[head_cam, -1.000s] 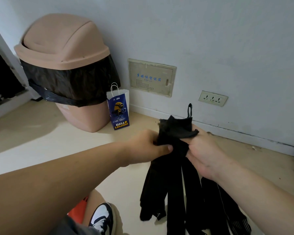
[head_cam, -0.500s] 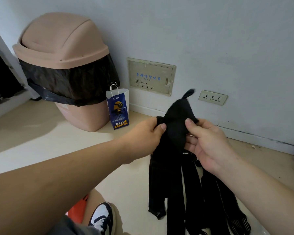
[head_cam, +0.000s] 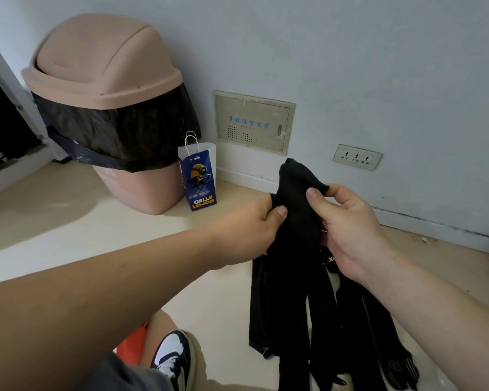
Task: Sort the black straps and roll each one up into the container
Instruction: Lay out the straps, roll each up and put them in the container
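Observation:
A bunch of black straps [head_cam: 294,292] hangs in front of me, their top ends gathered into a folded black lump between my hands. My left hand [head_cam: 249,230] pinches the lump's left side with thumb and fingers. My right hand [head_cam: 347,224] grips its right side, thumb pressed on the front of the fabric. The long tails drop to the pale floor [head_cam: 223,306], where their striped ends lie at the lower right. A small blue paper bag [head_cam: 199,179] with white handles stands open by the wall, left of the straps.
A pink swing-lid bin [head_cam: 108,108] with a black liner stands at the left against the wall. A wall panel [head_cam: 253,122] and a socket [head_cam: 356,157] are behind the straps. My black-and-white shoe [head_cam: 172,359] and an orange object [head_cam: 132,345] sit at the bottom.
The top of the straps has been folded down from a flat edge with a loop into a rounded lump. My right thumb has moved onto its front, and the tails hang slightly higher.

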The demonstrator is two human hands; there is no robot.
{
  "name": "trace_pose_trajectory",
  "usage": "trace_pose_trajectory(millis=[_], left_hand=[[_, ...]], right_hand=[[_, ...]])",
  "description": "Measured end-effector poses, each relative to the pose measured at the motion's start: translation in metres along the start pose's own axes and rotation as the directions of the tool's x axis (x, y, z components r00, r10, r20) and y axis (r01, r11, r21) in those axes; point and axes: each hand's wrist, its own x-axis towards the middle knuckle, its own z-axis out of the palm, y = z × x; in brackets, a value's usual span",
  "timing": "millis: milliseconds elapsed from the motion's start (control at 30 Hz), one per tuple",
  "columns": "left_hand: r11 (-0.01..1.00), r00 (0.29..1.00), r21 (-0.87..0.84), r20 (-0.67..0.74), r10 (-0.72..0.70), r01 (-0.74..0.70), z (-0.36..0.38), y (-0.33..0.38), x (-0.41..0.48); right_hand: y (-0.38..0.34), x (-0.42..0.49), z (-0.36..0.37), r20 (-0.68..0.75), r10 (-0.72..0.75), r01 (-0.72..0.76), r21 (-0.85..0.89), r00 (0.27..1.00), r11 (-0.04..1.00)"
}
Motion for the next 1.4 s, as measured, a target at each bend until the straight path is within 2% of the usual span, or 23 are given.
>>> trace_pose_trajectory(millis=[100, 233, 400, 600, 700, 833, 967, 1067, 1233, 1333, 1400], left_hand=[[1.0, 0.998, -0.008, 0.058, -0.016, 0.016, -0.003, 0.0, -0.001], [0.999, 0.996, 0.032, 0.084, -0.035, 0.032, -0.004, -0.002, -0.003], [0.994, 0.997, 0.089, 0.027, -0.07, 0.067, -0.004, -0.005, -0.003], [0.997, 1.0, 0.074, -0.02, 0.01, -0.008, -0.005, -0.005, 0.0], [0.997, 1.0, 0.076, -0.019, -0.011, 0.012, -0.005, -0.002, 0.0], [0.998, 0.998, 0.045, -0.021, -0.052, 0.053, -0.006, -0.001, -0.002], [0.996, 0.996, 0.023, -0.027, -0.09, 0.091, -0.006, 0.0, -0.002], [0.995, 0.994, -0.029, -0.046, -0.101, 0.1, -0.007, -0.002, -0.001], [0.989, 0.993, -0.13, -0.083, -0.081, 0.07, -0.008, -0.001, 0.0], [0.982, 0.991, -0.185, -0.114, -0.068, 0.046, -0.009, 0.0, -0.001], [0.973, 0.986, -0.228, -0.154, -0.056, 0.02, -0.009, -0.001, 0.001]], right_hand=[[0.0, 0.002, -0.003, -0.01, 0.033, -0.033, 0.015, 0.999, 0.999], [0.002, 0.003, -0.007, 0.097, 0.159, -0.156, -0.039, 0.983, 0.987], [0.006, 0.005, -0.004, 0.05, 0.071, -0.063, -0.145, 0.996, 0.987], [0.004, 0.005, -0.003, 0.066, 0.115, -0.113, -0.029, 0.991, 0.993], [0.001, 0.009, -0.009, 0.026, 0.151, -0.152, 0.041, 0.988, 0.988], [-0.004, 0.008, -0.011, 0.16, 0.196, -0.199, 0.007, 0.968, 0.98], [-0.004, 0.005, -0.007, 0.1, 0.094, -0.09, -0.043, 0.991, 0.995], [-0.001, 0.004, -0.006, 0.046, -0.067, 0.076, -0.235, 0.997, 0.969], [-0.001, -0.002, -0.002, 0.15, -0.25, 0.29, -0.406, 0.957, 0.867], [-0.003, -0.003, -0.001, 0.191, -0.259, 0.319, -0.456, 0.947, 0.831], [-0.004, -0.004, -0.001, 0.197, -0.2, 0.267, -0.426, 0.96, 0.864]])
